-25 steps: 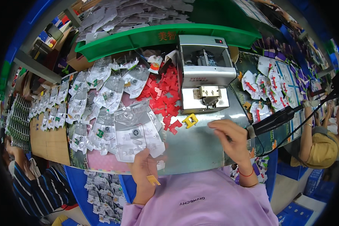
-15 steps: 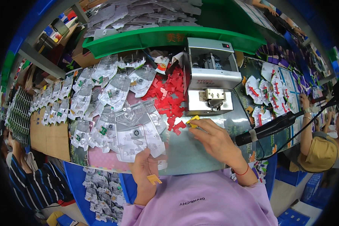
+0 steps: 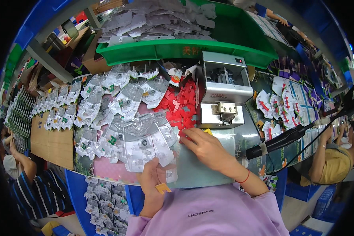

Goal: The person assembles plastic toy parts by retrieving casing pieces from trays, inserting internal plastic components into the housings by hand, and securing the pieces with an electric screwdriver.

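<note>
At red pieces [image 3: 180, 107] rests the right hand [image 3: 208, 149], grip unclear — left hand [image 3: 150, 177] pinches housing [image 3: 139, 151].

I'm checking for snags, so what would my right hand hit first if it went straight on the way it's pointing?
Your right hand would probably meet the red piece right at its fingertips first, then the nearest clear plastic housing beyond; depth is hard to judge.

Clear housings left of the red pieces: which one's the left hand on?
The front-right housing, overlapping its left neighbour: the left hand holds its near edge. No hand touches the other housings in that group.
</note>
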A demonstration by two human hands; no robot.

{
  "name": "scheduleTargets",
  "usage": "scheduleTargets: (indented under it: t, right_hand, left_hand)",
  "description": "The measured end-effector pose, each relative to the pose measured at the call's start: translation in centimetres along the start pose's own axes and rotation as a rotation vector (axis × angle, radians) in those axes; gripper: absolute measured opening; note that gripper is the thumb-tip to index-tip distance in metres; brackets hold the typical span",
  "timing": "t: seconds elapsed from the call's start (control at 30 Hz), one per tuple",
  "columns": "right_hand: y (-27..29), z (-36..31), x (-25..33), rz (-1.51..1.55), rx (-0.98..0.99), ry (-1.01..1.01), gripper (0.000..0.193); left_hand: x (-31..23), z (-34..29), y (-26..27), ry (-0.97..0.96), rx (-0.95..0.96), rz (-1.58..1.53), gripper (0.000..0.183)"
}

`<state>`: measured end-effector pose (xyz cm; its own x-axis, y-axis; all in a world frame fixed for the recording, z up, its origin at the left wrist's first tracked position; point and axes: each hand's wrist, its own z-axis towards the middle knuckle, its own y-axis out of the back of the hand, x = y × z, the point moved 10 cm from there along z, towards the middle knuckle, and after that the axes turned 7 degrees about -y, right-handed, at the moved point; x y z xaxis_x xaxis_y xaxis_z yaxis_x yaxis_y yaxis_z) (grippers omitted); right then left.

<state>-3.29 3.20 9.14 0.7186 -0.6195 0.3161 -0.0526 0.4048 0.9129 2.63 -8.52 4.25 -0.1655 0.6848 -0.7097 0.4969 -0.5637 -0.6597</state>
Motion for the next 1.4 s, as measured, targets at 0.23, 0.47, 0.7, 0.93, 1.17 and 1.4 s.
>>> scheduleTargets:
  t: [0.23, 0.47, 0.7, 0.93, 1.17, 1.4]
  right_hand:
    - [-3.3, -0.6, -0.9, -0.058, 0.163, -0.077, 0.034]
    - [-1.0, -0.2, -0.2, -0.072, 0.217, -0.063, 0.039]
    - [-4.4, 2.5, -1.0, -0.248, 0.082, -0.134, 0.048]
    - [-5.3, 0.8, -1.4, -0.190, 0.222, -0.106, 0.044]
    - [9.7, 0.5, -0.2, -0.084, -0.074, 0.028, 0.038]
    - [34.0, 3.5, 0.7, -0.508, -0.937, 0.317, 0.024]
  left_hand:
    - [-0.1, -0.1, -0.1, 0.002, -0.019, 0.015, 0.034]
    - [0.2, -0.1, 1.1, 0.001, -0.062, 0.060, 0.036]
    - [0.6, -0.1, 0.4, 0.011, -0.035, 0.047, 0.036]
    - [0.4, 0.4, 0.8, 0.017, -0.028, 0.023, 0.037]
    - [1.4, 0.5, -0.3, 0.089, 0.011, -0.034, 0.039]
    - [1.3, 1.4, 0.4, 0.084, 0.041, -0.091, 0.033]
